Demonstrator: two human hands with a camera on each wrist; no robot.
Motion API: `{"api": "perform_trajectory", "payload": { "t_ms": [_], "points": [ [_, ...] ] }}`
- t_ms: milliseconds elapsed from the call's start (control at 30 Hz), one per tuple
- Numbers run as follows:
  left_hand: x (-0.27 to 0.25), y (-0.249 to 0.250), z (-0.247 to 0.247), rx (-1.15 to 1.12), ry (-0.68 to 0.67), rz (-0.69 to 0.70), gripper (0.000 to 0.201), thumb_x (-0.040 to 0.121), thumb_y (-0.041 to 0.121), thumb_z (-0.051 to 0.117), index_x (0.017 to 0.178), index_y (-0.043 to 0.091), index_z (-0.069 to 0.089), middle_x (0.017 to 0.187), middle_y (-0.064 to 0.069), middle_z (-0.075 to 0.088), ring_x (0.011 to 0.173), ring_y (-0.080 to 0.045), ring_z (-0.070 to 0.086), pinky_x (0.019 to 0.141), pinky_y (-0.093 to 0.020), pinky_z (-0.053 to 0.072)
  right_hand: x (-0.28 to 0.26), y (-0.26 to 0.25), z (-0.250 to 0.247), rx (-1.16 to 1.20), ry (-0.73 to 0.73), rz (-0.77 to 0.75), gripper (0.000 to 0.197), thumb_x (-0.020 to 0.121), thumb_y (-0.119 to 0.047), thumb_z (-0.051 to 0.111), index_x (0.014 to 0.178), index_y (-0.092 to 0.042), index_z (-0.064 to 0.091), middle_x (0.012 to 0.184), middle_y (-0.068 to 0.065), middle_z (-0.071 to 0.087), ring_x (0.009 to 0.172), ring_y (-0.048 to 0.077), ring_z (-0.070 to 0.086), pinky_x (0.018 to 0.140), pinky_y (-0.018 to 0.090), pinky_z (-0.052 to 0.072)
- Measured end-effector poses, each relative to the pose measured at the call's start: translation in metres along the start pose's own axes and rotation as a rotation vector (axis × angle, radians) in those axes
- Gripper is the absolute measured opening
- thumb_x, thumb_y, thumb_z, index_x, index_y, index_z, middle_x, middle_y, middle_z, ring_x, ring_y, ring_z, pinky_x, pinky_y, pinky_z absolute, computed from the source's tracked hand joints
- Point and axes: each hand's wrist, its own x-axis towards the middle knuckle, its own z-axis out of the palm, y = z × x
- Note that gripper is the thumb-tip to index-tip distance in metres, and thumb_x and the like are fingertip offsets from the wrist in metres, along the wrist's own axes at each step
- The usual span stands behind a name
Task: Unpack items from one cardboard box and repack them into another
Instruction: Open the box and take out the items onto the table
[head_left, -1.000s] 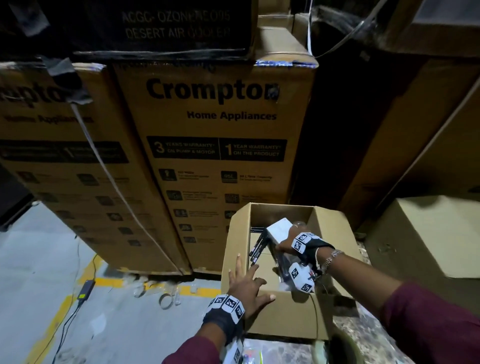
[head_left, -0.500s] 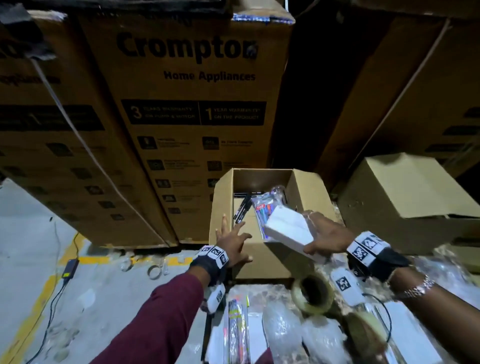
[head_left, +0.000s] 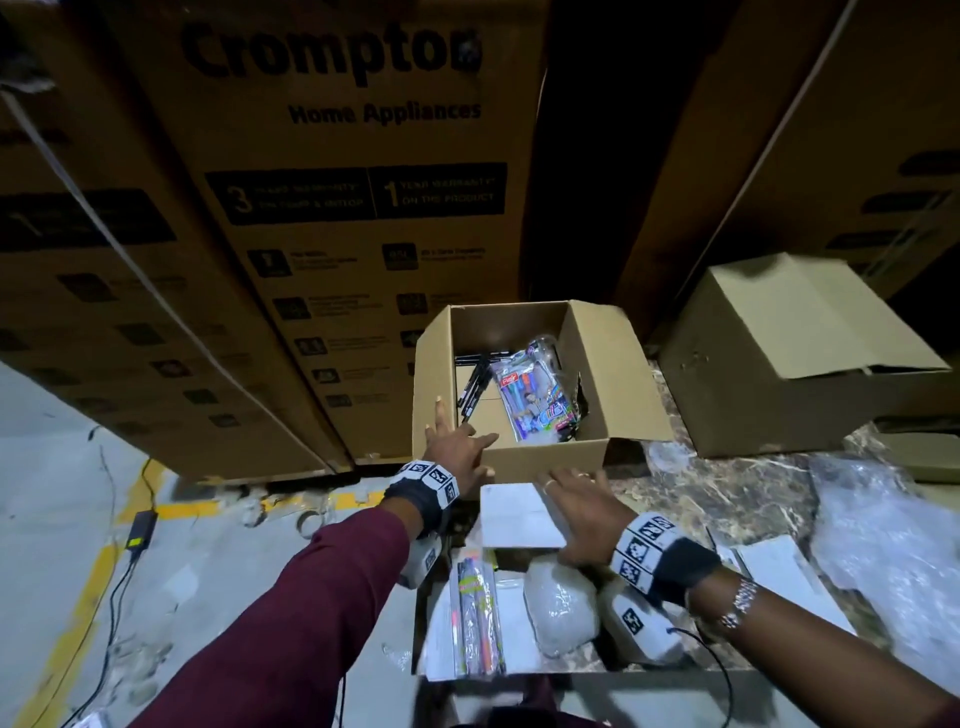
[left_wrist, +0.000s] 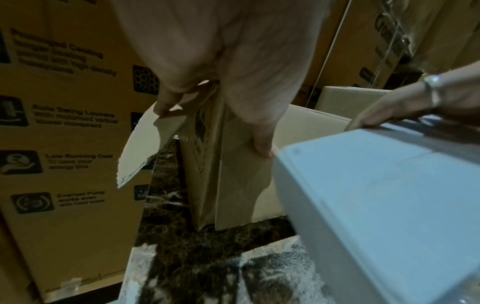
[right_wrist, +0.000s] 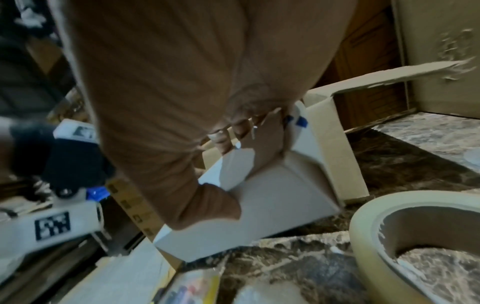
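Observation:
An open cardboard box (head_left: 545, 460) stands on the dark marble surface, with black pens and a colourful pen pack (head_left: 535, 395) inside. My left hand (head_left: 457, 447) rests on its near left corner with fingers spread; in the left wrist view fingertips (left_wrist: 162, 109) touch the side flap and the thumb lies on the front wall (left_wrist: 241, 185). My right hand (head_left: 582, 504) holds a white box (head_left: 511, 514) just in front of the cardboard box. In the right wrist view fingers and thumb wrap round this white box (right_wrist: 272, 205), which sits low on the marble.
A second cardboard box (head_left: 795, 353) with lowered flaps stands at the right. Near me lie a pen pack (head_left: 478, 618), a bubble-wrapped bundle (head_left: 561, 608), a tape roll (right_wrist: 369, 236) and loose plastic wrap (head_left: 883, 545). Tall Crompton cartons (head_left: 337, 208) wall off the back.
My right hand lifted the white box out of the open cardboard box and brought it down in front of it. The left hand stayed at the box's near left corner.

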Motion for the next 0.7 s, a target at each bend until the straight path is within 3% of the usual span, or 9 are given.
{"api": "perform_trajectory", "payload": {
  "t_ms": [100, 367, 700],
  "points": [
    [-0.001, 0.001, -0.001, 0.023, 0.014, 0.002, 0.064, 0.097, 0.048, 0.060, 0.155, 0.042, 0.033, 0.155, -0.006, 0.045, 0.151, -0.052, -0.008, 0.118, -0.070, 0.016, 0.013, -0.006, 0.009, -0.082, -0.003, -0.049, 0.100, 0.077, -0.043, 0.077, 0.153, -0.013, 0.018, 0.151, 0.008, 0.031, 0.139, 0.031, 0.033, 0.114, 0.055, 0.023],
    [0.006, -0.001, 0.008, -0.009, 0.021, -0.006, 0.052, 0.098, 0.045, 0.059, 0.148, 0.044, 0.045, 0.154, -0.009, 0.047, 0.150, -0.053, -0.011, 0.117, -0.072, 0.010, 0.049, -0.006, 0.030, -0.153, -0.011, -0.098, 0.105, 0.072, -0.036, 0.082, 0.151, -0.010, 0.019, 0.141, 0.012, 0.041, 0.125, 0.033, 0.048, 0.102, 0.049, 0.034],
    [0.008, 0.000, 0.010, -0.001, 0.029, -0.029, 0.049, 0.097, 0.043, 0.062, 0.145, 0.042, 0.050, 0.158, -0.009, 0.041, 0.149, -0.053, -0.013, 0.116, -0.072, 0.009, 0.071, -0.009, 0.050, -0.026, -0.074, -0.125, 0.111, 0.065, -0.021, 0.088, 0.150, -0.010, 0.018, 0.134, 0.014, 0.044, 0.122, 0.038, 0.050, 0.102, 0.053, 0.037]
  ]
}}
